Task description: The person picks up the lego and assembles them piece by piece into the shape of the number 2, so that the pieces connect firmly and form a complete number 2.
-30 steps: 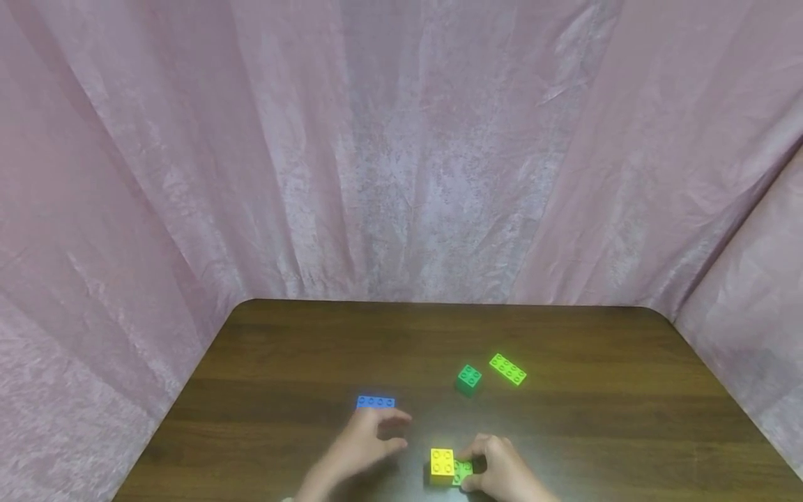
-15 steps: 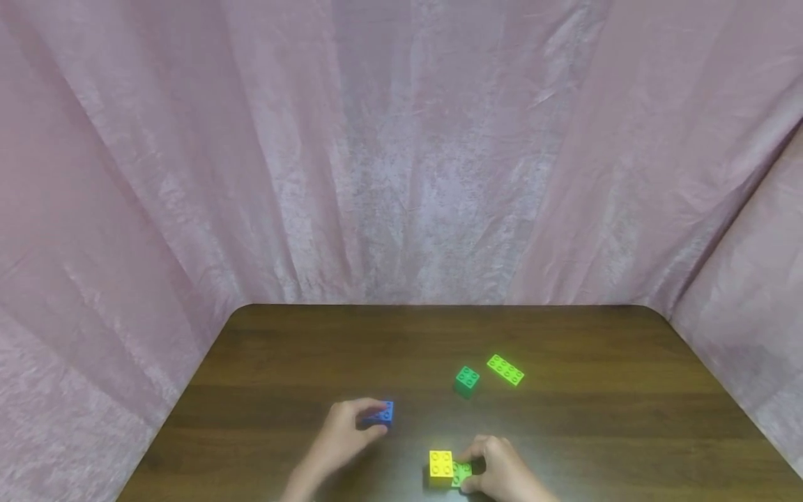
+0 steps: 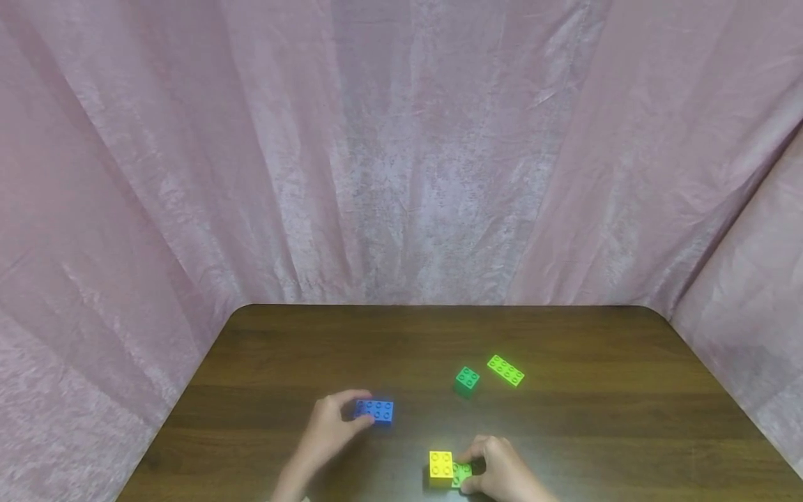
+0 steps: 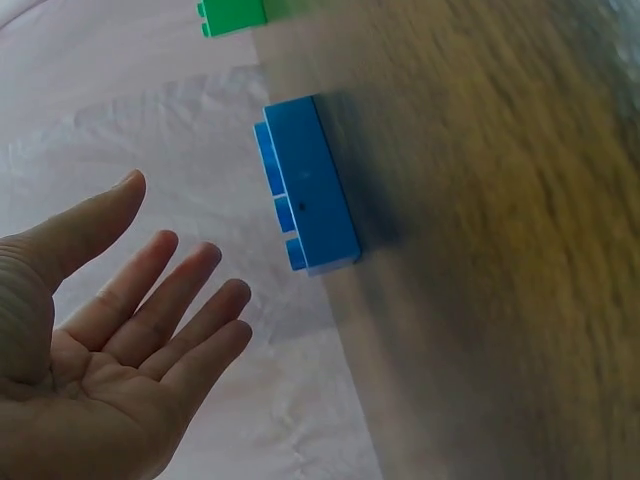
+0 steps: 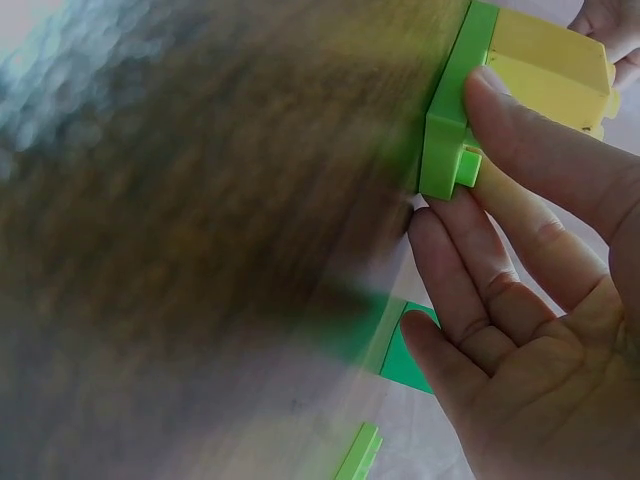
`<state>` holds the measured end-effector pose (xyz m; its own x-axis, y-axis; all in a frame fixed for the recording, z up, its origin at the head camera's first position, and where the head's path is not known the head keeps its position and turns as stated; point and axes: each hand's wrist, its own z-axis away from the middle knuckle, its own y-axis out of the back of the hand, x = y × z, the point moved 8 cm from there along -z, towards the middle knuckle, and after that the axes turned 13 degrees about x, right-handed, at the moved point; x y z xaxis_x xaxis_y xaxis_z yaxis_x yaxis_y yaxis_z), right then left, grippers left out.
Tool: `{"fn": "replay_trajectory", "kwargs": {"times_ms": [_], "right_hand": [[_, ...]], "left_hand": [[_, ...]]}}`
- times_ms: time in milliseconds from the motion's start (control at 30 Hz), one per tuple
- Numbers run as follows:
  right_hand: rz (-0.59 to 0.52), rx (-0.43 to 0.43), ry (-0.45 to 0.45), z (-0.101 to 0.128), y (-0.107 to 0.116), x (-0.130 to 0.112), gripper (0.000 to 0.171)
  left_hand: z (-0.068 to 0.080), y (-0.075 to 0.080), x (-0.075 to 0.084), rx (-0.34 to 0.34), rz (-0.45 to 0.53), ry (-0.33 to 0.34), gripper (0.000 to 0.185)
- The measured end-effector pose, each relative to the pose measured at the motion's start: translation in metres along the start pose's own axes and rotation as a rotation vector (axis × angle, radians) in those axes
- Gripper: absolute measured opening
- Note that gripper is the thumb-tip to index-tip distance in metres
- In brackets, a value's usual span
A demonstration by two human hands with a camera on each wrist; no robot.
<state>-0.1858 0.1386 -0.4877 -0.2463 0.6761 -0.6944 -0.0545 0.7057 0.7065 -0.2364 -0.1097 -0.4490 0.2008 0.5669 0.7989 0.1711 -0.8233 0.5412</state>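
The left hand has an open grip, fingers straight beside the blue brick on the counter. The right hand grips the light-green plate under the yellow brick.

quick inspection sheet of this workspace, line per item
surface: dark wooden table, rounded far corners
job's things: blue brick lies studs up at the left hand; yellow brick sits on a light green brick at the right hand
clutter: dark green square brick and lime green flat brick lie apart further back
grippers: left hand beside the blue brick, fingers relaxed, a gap showing in the left wrist view; right hand holds the light green brick with thumb and finger
cables: nothing seen
surroundings: pink curtain closes in the back and both sides
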Motion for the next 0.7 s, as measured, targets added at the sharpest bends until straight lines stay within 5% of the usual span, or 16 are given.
{"fn": "replay_trajectory", "kwargs": {"times_ms": [300,700], "right_hand": [[0.011,0.004,0.004,0.000,0.002,-0.001,0.032],[0.023,-0.001,0.006,0.000,0.001,-0.002,0.032]], "left_hand": [[-0.002,-0.002,-0.012,0.007,-0.014,0.029,0.052],[-0.003,-0.008,-0.025,-0.084,-0.035,0.083,0.071]]}}
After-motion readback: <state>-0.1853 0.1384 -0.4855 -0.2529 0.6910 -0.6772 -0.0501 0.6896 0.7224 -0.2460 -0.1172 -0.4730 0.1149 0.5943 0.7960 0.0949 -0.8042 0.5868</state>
